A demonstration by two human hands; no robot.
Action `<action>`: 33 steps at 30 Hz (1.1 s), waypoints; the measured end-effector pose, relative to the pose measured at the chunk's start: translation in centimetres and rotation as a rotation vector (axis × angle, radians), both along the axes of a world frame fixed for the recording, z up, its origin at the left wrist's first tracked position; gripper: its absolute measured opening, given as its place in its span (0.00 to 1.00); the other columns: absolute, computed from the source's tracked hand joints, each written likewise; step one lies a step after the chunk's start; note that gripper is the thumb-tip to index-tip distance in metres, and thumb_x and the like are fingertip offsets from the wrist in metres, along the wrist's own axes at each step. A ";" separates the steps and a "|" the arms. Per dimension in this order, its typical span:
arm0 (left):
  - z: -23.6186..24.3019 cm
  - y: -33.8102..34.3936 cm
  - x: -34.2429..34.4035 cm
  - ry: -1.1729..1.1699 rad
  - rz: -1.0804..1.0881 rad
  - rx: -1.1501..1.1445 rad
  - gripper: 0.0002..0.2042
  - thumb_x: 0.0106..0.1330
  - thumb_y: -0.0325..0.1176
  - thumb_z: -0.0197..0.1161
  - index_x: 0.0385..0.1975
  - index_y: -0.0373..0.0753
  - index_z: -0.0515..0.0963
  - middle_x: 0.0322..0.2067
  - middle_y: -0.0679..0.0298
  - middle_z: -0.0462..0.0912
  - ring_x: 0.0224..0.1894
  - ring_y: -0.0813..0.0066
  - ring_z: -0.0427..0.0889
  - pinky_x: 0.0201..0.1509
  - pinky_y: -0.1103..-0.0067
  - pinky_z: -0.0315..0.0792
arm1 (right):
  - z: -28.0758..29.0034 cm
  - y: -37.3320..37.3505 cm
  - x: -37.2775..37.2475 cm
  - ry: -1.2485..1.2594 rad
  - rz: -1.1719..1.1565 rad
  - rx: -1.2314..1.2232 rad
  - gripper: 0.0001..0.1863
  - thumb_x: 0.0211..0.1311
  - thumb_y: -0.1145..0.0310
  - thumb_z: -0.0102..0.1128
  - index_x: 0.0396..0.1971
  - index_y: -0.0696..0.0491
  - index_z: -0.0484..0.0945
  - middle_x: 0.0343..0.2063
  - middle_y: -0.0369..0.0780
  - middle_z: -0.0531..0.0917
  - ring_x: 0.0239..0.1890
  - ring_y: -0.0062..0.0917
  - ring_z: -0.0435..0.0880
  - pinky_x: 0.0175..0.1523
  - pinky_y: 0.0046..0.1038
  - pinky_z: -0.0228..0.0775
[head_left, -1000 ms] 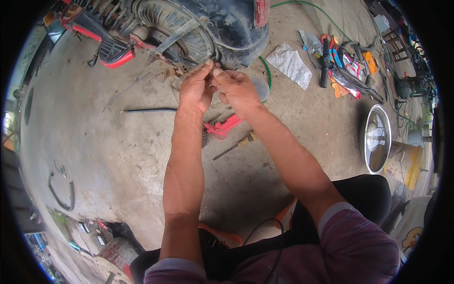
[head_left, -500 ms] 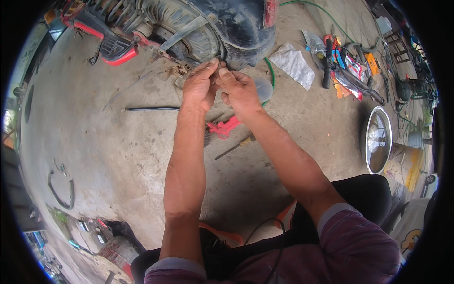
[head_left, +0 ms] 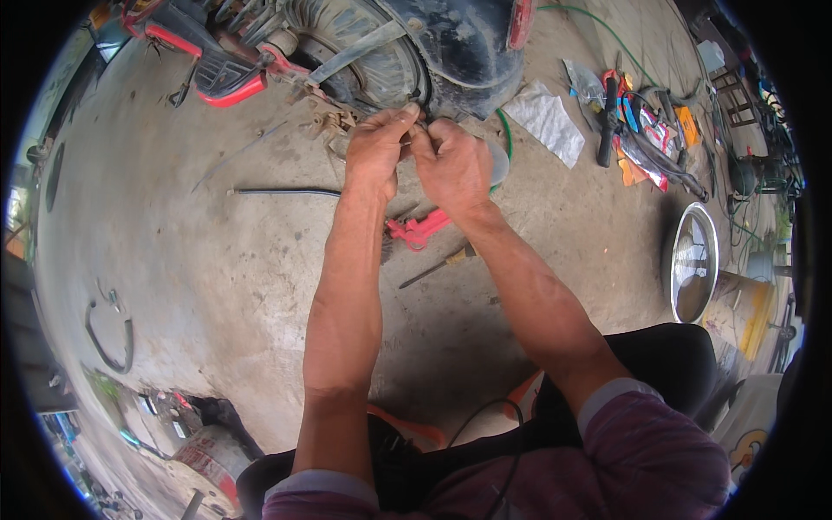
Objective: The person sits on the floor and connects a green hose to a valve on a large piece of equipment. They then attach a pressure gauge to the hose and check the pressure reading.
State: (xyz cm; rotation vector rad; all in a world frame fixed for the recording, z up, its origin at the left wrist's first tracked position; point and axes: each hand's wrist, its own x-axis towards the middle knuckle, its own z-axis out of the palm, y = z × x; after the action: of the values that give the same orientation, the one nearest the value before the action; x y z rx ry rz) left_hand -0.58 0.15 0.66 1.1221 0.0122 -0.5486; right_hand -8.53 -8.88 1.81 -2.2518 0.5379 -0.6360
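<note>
My left hand [head_left: 375, 149] and my right hand [head_left: 452, 169] are closed and nearly touching, thumbs upward, at the dark rear wheel [head_left: 355, 65] and mudguard [head_left: 464, 61] of a red-and-black two-wheeler. Both pinch at the lower end of a dark cable or hose [head_left: 424, 94]; exactly what lies between my fingertips is too small and hidden to make out. Below my hands lie a red tool [head_left: 416, 231] and a screwdriver [head_left: 433, 269]. A translucent container [head_left: 497, 165] is partly hidden behind my right hand.
A black rod [head_left: 282, 191] lies on the concrete floor [head_left: 208, 277]. At right are a white cloth [head_left: 546, 121], a pile of tools and packets [head_left: 646, 139], and a metal basin [head_left: 693, 260]. A green hose [head_left: 598, 26] runs behind; a drum [head_left: 212, 468] sits at lower left.
The scene has shifted slightly right and up in the view. My right hand has turned, its fingers curling tighter and its back showing more. Both hands stay at the wheel.
</note>
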 end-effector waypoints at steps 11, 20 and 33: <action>-0.6 0.3 0.6 0.043 -0.050 -0.110 0.06 0.70 0.30 0.68 0.36 0.34 0.81 0.33 0.63 0.84 0.32 0.78 0.80 0.38 0.81 0.74 | 0.7 -1.3 -0.7 0.205 0.169 1.540 0.23 0.77 0.51 0.50 0.32 0.54 0.83 0.21 0.28 0.75 0.21 0.16 0.71 0.28 0.21 0.61; -1.1 0.2 0.6 0.077 -0.056 -0.173 0.06 0.68 0.30 0.70 0.34 0.34 0.83 0.29 0.64 0.85 0.28 0.79 0.81 0.33 0.81 0.78 | -2.1 -3.2 0.2 0.050 0.484 2.317 0.12 0.80 0.59 0.49 0.39 0.48 0.78 0.20 0.23 0.67 0.21 0.11 0.65 0.29 0.21 0.61; -1.4 -0.6 -0.1 0.030 0.056 -0.166 0.07 0.67 0.33 0.71 0.36 0.36 0.84 0.33 0.66 0.86 0.32 0.80 0.81 0.37 0.81 0.74 | -2.8 -0.2 0.2 -0.041 0.128 0.522 0.19 0.71 0.56 0.59 0.30 0.58 0.81 0.17 0.43 0.77 0.20 0.28 0.77 0.30 0.35 0.70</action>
State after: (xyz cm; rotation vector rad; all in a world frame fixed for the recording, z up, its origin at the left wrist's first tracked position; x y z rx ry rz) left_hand -0.68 -0.47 -0.70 0.9490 0.0237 -0.5073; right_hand -8.35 -9.06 -0.95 -1.7604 0.4702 -0.4164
